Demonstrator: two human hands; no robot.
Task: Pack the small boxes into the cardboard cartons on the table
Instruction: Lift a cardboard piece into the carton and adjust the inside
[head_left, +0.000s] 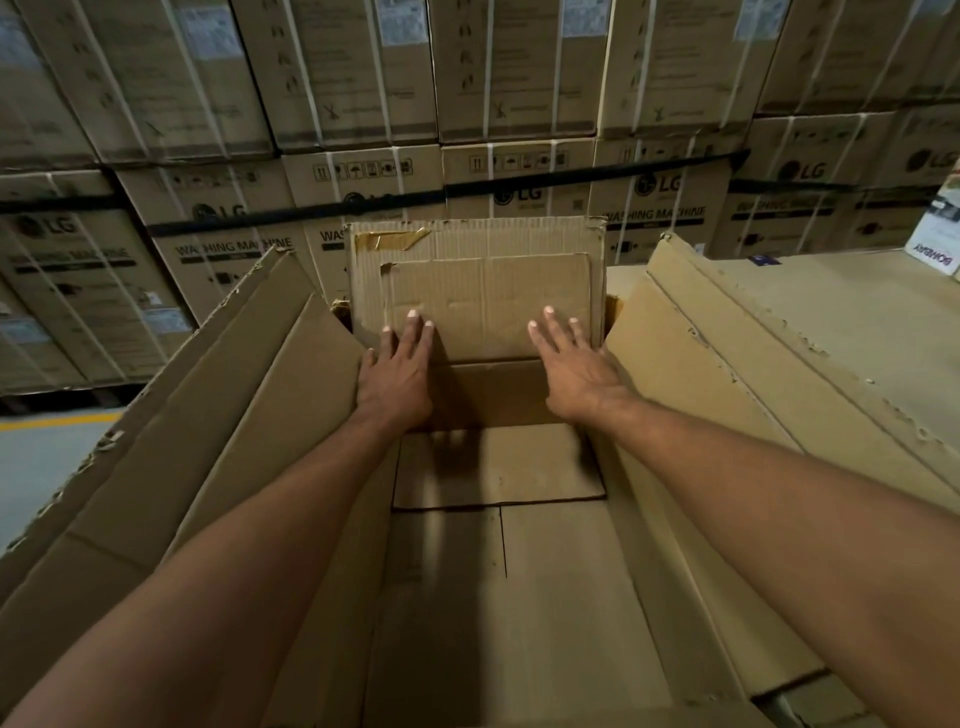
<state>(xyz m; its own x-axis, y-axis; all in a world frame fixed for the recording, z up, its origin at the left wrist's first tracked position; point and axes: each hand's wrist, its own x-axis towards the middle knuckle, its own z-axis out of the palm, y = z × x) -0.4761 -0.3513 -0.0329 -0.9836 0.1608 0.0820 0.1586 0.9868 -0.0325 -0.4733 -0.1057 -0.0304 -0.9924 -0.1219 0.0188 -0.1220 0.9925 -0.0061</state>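
As we reach into the carton (291, 415), our left grip (397, 374) and right grip (576, 369) — both spread flat — press its far flap (483, 249); a small box (935, 249) sits well apart, far right.

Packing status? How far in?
Done: the carton stands open, side flaps spread. In hand: left hand and right hand press flat, fingers straight, on the far flap. Left: all the packing; the carton's floor is bare, and the only small box in view sits outside it at the far right edge.
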